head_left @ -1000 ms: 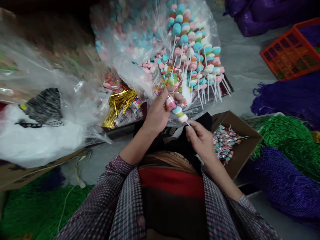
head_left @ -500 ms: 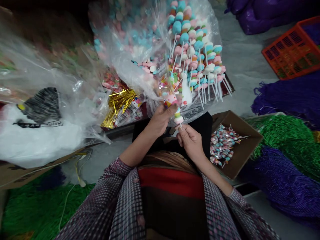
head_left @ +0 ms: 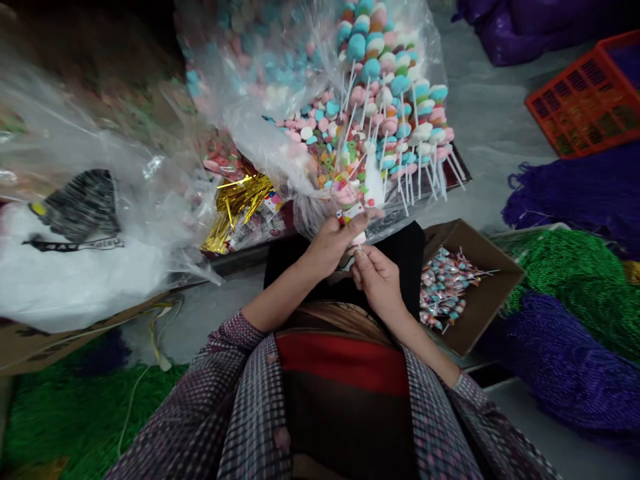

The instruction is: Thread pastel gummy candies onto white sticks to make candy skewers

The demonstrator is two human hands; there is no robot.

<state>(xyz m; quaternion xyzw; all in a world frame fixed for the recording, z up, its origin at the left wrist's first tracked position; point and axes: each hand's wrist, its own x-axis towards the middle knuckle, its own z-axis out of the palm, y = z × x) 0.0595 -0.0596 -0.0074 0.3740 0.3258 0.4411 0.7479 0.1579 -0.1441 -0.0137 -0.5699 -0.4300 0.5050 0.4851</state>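
In front of my lap, my left hand (head_left: 330, 248) is closed on a small clear wrapper (head_left: 353, 212) with a white, red and pink print. The wrapper reaches down around a candy skewer (head_left: 359, 238), and only its lowest pale candy shows below my left thumb. Just beneath that candy, my right hand (head_left: 379, 273) pinches the white stick. Beyond my hands, several finished-looking skewers (head_left: 400, 127) of blue, pink and white candies lie on a plastic bag with their sticks toward me. Loose gummy rings and candies (head_left: 325, 157) are heaped beside them.
Gold twist ties (head_left: 240, 207) lie left of my hands, by a large clear bag (head_left: 165, 167). At my right a cardboard box (head_left: 493, 293) holds several wrapped skewers (head_left: 445, 290). Green strands (head_left: 575, 280), purple strands (head_left: 570, 367) and an orange crate (head_left: 583, 100) are farther right.
The wrapper has come down over the candy skewer, covering most of its candies. My left hand has moved slightly toward me, nearer my right hand, which still pinches the stick.
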